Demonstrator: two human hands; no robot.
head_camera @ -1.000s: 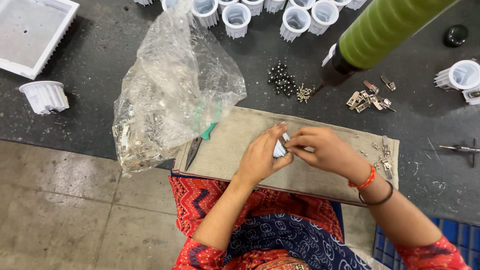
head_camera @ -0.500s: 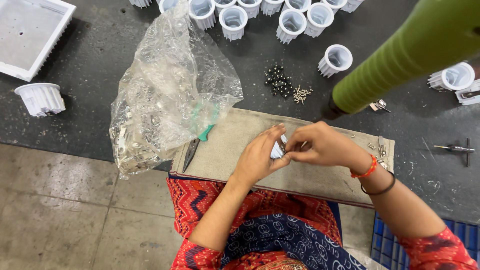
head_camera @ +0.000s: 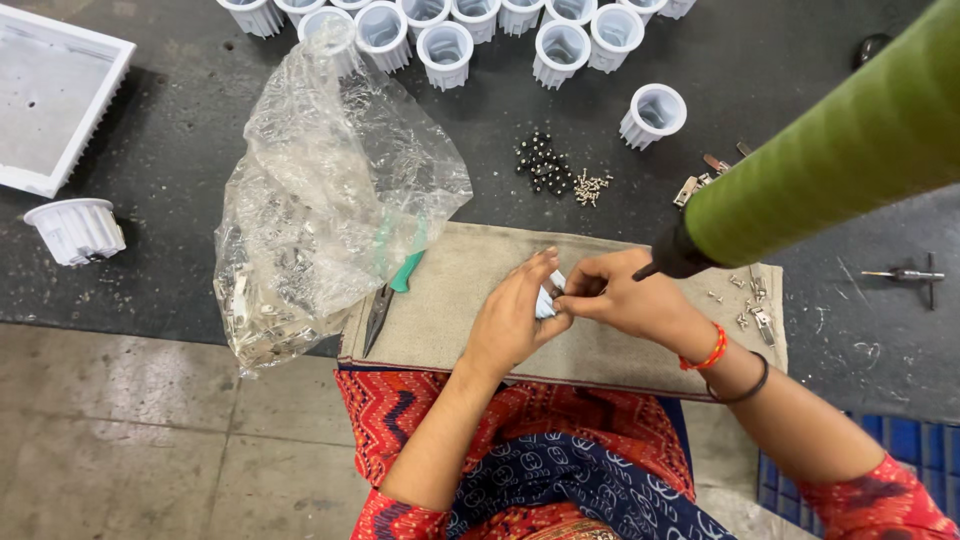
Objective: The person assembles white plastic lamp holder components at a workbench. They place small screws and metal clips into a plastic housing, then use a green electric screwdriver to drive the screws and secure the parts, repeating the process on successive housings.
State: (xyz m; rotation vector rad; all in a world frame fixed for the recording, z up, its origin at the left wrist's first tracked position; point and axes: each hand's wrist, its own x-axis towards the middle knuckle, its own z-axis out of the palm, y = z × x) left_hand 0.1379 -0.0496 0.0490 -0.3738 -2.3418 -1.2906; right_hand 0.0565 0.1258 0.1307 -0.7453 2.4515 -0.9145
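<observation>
My left hand (head_camera: 515, 312) and my right hand (head_camera: 628, 298) meet over a tan cloth mat (head_camera: 450, 310) and together pinch a small white ribbed part (head_camera: 548, 297). Most of the part is hidden by my fingers. A large green cylinder (head_camera: 850, 150) with a black tip hangs close to the camera, just above my right hand. Small metal clips (head_camera: 757, 312) lie on the mat's right end, near my right wrist.
A clear plastic bag (head_camera: 320, 220) of metal clips sits left of the mat, with green-handled pliers (head_camera: 392, 295) beside it. Several white ribbed housings (head_camera: 470, 30) line the far edge. Black and silver screws (head_camera: 555, 178), a white tray (head_camera: 50, 110) and a screwdriver (head_camera: 905, 275) lie around.
The green cylinder has swung closer and now covers more of the upper right. Both hands stay pinched on the small white part, shifted slightly.
</observation>
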